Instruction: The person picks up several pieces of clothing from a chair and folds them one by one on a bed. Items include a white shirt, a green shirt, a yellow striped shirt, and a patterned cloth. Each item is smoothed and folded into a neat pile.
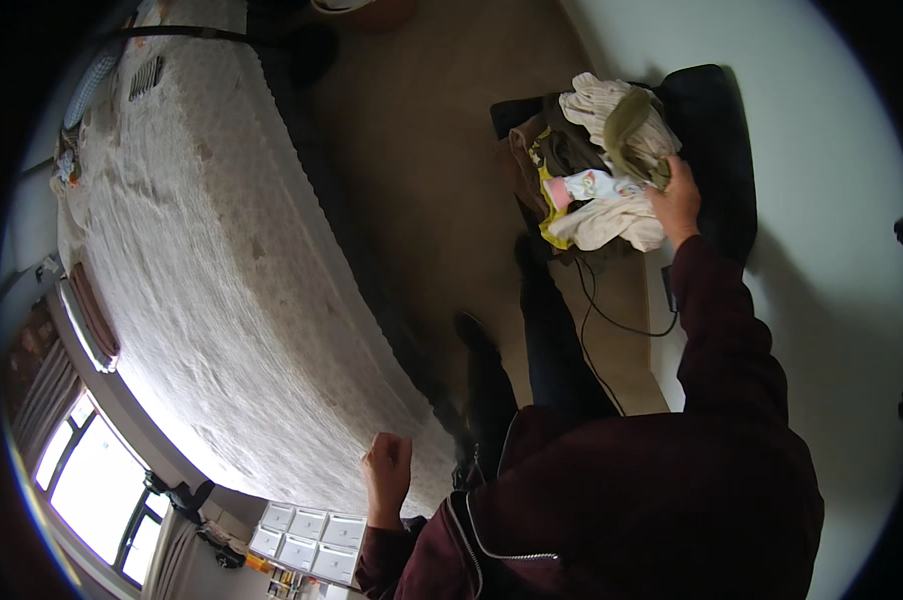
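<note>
- Our right hand (677, 203) grasps the olive cloth (623, 122) by its near end, fingers closed on it; the rest reaches away, up and left of the grip.
- Just left of the grip, we see a white sleeve (589, 184) with a pink cuff, and below it a cream cloth (607, 223).
- Beyond the grip, a paler cloth (583, 100) lies partly behind the olive one.
- Farther left, yellow cloth (546, 198) and brown cloth (523, 150) edge the pile.
- The black chair (719, 130) shows beyond and right of the grip.
- Below the grip, we see a black cord (611, 320).
- Well to its left, our left hand (386, 478) curls into a loose fist before the bed (221, 250).
</note>
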Motion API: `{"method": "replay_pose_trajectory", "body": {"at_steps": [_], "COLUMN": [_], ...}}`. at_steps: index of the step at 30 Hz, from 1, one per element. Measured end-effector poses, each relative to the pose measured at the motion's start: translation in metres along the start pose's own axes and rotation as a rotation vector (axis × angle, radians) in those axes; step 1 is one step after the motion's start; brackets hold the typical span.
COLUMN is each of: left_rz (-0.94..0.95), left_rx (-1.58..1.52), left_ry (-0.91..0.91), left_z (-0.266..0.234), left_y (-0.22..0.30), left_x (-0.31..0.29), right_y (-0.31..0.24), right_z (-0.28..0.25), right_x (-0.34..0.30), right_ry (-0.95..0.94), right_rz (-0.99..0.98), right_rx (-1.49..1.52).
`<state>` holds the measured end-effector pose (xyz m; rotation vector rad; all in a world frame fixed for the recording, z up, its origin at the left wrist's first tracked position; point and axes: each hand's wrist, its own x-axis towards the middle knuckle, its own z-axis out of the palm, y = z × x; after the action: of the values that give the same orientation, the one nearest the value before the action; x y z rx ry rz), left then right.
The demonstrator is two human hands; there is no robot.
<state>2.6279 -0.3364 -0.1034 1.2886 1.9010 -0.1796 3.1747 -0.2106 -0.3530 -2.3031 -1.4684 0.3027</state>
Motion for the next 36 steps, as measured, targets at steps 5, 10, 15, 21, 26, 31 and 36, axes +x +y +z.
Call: {"method": "replay_pose_trajectory", "body": {"at_steps": [5,10,15,21,26,31,36], "left_rz": [0.106,0.190,0.255,0.296,0.251,0.197,0.124], "left_rx": [-0.007,-0.091,-0.137,-0.237,-0.296,-0.602,-0.617], "left_ry": [0.017,0.031,0.042,0.121,0.203,0.271,0.297], "left_z": [-0.003,-0.015,-0.040,-0.063,-0.079,-0.087,-0.084], "left_y": [-0.023,-0.059,-0.100,-0.156,-0.200,-0.246,-0.281], "left_x": [0.002,-0.003,-0.016,-0.044,-0.062,-0.087,-0.109], "right_y": [0.006,-0.023,-0.116,-0.317,-0.486,-0.676,-0.756], "right_z": [-0.086,-0.167,-0.233,-0.266,-0.245,-0.180,-0.100], "right_x": [-0.015,-0.040,-0.079,-0.135,-0.198,-0.268,-0.337], "right_ry": [0.083,0.254,0.303,0.157,-0.227,-0.484,-0.814], "right_rz": [0.136,0.246,0.227,-0.074,-0.284,-0.463,-0.472], "right_rx": [0.247,0.601,1.036,1.249,1.494,1.794,1.291]}}
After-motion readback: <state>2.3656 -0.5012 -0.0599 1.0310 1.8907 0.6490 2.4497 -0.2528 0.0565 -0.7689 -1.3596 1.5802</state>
